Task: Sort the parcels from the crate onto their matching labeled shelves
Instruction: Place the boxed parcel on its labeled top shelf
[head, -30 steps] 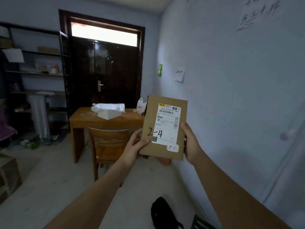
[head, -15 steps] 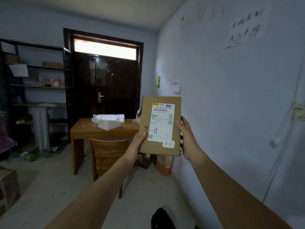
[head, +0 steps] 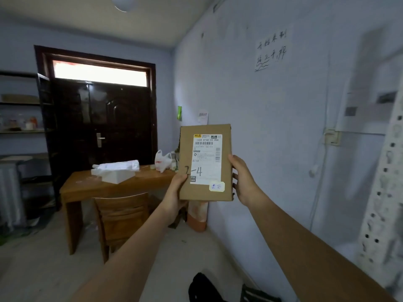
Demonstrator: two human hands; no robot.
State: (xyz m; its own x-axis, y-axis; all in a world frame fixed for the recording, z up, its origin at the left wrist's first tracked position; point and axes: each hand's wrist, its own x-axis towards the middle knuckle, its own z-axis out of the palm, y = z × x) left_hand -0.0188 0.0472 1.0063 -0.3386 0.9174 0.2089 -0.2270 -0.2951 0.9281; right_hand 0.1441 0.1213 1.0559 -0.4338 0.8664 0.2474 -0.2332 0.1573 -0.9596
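Parcel: a flat, rectangular brown cardboard box (head: 185, 149) was held upright in mid-air, in front of the pale blue wall (head: 283, 149).
Label: a white printed shipping sticker (head: 207, 159) with barcodes was stuck on the front; "2-4" was handwritten across its lower left edge, and a small pale yellow sticker (head: 217, 186) sat at the lower right.
Left hand: the left hand (head: 177, 188) was wrapped round the parcel's lower left edge, thumb pressed on the front.
Right hand: the right hand (head: 244, 182) was clasped along the parcel's right edge, fingers curled behind it.
Table: a smooth wooden table (head: 87, 186) stood behind, a slatted wooden chair (head: 122, 214) pushed up to it.
On the table: a white box (head: 118, 176) under crinkled plastic wrapping, and a thin white plastic bag (head: 162, 161).
Door: a dark, glossy panelled door (head: 104, 120) was seen beneath a bright window.
Shelves: dark metal shelves (head: 19, 103) were set at the far left.
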